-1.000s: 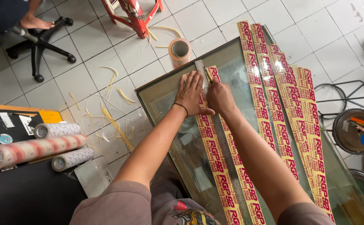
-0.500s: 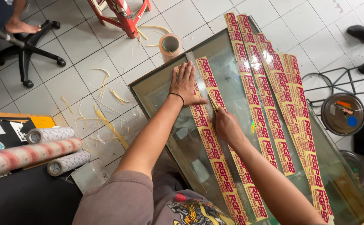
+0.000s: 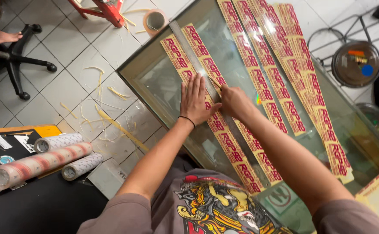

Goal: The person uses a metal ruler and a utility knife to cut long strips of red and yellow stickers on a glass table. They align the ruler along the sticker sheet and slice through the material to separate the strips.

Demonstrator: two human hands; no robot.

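the left hand (image 3: 194,100) lies flat, fingers spread wide, pressing down on a long metal ruler (image 3: 206,82) and on the yellow sticker strip (image 3: 224,143) with red lettering beneath it; a thin black band circles that wrist. the right hand (image 3: 234,100) is just beside it, closed narrow around a small slim blade tool (image 3: 215,82) whose tip meets the ruler's right edge; most of the tool is hidden in the fist. ruler and strip run lengthwise on the glass surface (image 3: 163,82), near its left edge, the ruler reaching up to the far left corner. more strips of the same kind (image 3: 284,86) lie side by side toward the right edge of the surface, overlapping one another. beyond the far left corner a tape roll (image 3: 154,20) stands on the tiled floor (image 3: 63,86), which is strewn with thin yellow offcuts (image 3: 115,125). left of the surface, a black desk (image 3: 37,203) carries three film rolls (image 3: 37,162).
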